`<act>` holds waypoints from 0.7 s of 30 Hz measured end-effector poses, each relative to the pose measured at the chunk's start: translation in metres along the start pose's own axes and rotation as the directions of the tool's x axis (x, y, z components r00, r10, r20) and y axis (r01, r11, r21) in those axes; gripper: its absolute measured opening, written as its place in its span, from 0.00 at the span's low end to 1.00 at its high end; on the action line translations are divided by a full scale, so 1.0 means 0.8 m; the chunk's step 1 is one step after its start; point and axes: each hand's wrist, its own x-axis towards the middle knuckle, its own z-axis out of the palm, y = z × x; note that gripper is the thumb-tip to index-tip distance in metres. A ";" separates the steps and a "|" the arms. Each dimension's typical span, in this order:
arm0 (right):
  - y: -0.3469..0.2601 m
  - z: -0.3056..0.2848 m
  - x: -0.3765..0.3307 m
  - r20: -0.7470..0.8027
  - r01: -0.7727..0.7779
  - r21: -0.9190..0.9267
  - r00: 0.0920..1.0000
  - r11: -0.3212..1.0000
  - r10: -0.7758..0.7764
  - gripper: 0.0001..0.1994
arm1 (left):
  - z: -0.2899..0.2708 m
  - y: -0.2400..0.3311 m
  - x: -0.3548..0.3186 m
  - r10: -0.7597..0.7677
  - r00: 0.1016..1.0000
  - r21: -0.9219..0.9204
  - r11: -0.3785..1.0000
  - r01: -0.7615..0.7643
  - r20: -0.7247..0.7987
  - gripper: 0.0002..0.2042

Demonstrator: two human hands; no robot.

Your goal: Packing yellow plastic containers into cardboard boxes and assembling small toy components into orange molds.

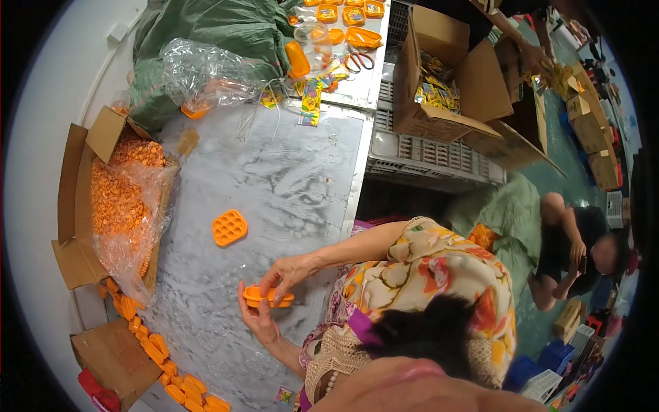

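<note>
Low over the grey marbled table [274, 178], both my hands meet on a small oblong orange plastic case [254, 295]. My left hand [261, 324] grips it from below, fingers curled round its near side and end. From above, my right hand [292, 272] closes on it with bent fingertips pressed at its upper edge. The fingers hide part of the case, and what is inside cannot be made out. Farther off on the table lies an orange tray [230, 228] with rows of round hollows.
At left, an open carton [72, 185] holds many small orange pieces under clear plastic. Orange cases [156, 347] line the table's lower left edge. Scissors [360, 62], yellow packets [311, 96] and a green sack [206, 24] sit at the far end. A person [573, 247] crouches at right.
</note>
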 end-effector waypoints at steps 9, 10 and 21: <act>0.003 0.017 0.023 -0.051 0.275 -0.148 0.957 0.950 -0.285 0.12 | -0.022 -0.004 0.007 -0.001 0.990 -0.051 0.999 -0.006 -0.138 0.29; 0.001 0.013 0.026 -0.033 0.243 -0.215 0.966 0.946 -0.256 0.13 | -0.022 -0.004 0.008 0.005 0.986 -0.044 0.999 -0.012 -0.167 0.29; 0.003 0.000 0.026 -0.015 0.276 -0.166 0.959 0.947 -0.283 0.12 | -0.007 0.001 0.017 -0.091 0.979 -0.007 0.996 0.091 -0.184 0.26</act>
